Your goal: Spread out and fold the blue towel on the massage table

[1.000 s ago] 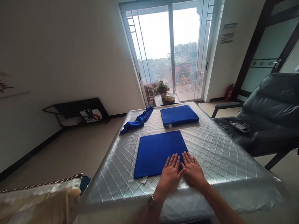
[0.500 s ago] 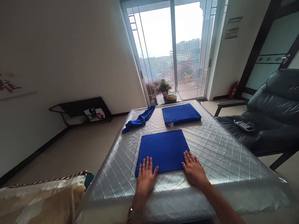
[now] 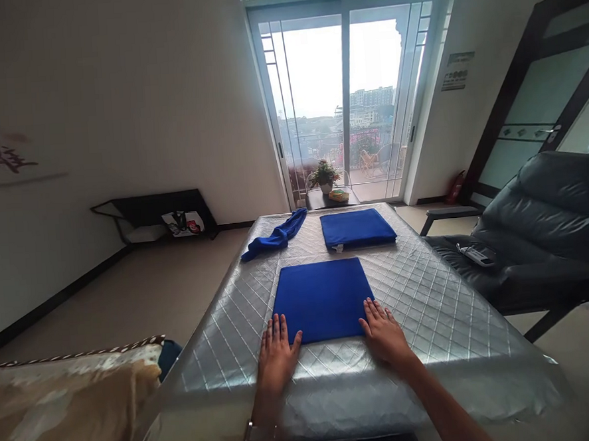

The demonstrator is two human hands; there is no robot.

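Observation:
A flat, squarely folded blue cloth lies at the near part of the silver quilted table cover. My left hand rests flat at its near left corner, fingers stretched out. At the near right corner lies my right hand, palm down, its fingertips along the cloth's edge. Neither hand grips anything. Farther back on the right is a thicker folded blue cloth stack with a small white tag. A loose, crumpled blue cloth lies at the far left.
To the right stands a dark recliner with a pale device on its seat. Past the far edge, a small chair holds a potted plant. A patterned blanket is at the near left, and a black rack by the wall.
My left hand has slid left and slightly down, to the cloth's corner. The cloth's near left corner has shifted a little inward. My right hand stays nearly in place.

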